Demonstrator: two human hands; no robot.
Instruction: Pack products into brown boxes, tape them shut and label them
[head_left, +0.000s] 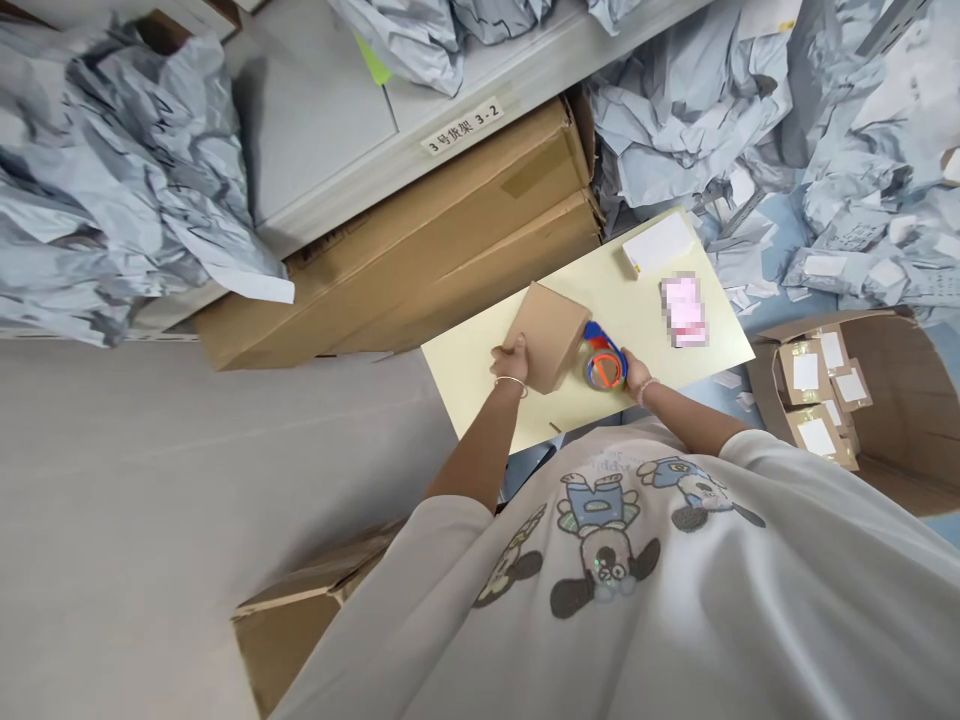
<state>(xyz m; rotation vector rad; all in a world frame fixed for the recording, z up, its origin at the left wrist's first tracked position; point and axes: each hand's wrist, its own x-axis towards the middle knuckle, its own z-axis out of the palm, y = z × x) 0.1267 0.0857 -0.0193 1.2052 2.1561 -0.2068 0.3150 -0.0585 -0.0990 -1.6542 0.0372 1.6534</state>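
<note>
While the person's left hand (510, 362) is holding a small kraft cardboard box (551, 335) by its near lower corner, with the grip closed on the box, the right hand (636, 373) is resting against a blue-handled packing tape dispenser (604, 358) with an orange core. The fingers of that hand are hidden behind the roll, so I cannot tell whether its grip is closed on the dispenser. The box and dispenser are sitting just beside each other near the front edge of a pale yellow surface (570, 285), and the box is tilting slightly toward the left hand. Progress as far as visible: the box's upper face is appearing closed, and no tape strip is showing on it, though its other faces are out of view. The dispenser's roll is carrying a visible band of tape, and no free end can be made out. Farther along the surface, a white card (658, 243) and a pixelated pink item (684, 310) are lying apart from the box. To the right, an open cardboard carton (892, 400) is holding several kraft packets (799, 372) with white labels. Two large sealed-looking cartons (420, 240) are lying against a shelf (322, 130) labelled 3-2, and crumpled grey-blue poly mailers (135, 180) are heaping around the scene.
</note>
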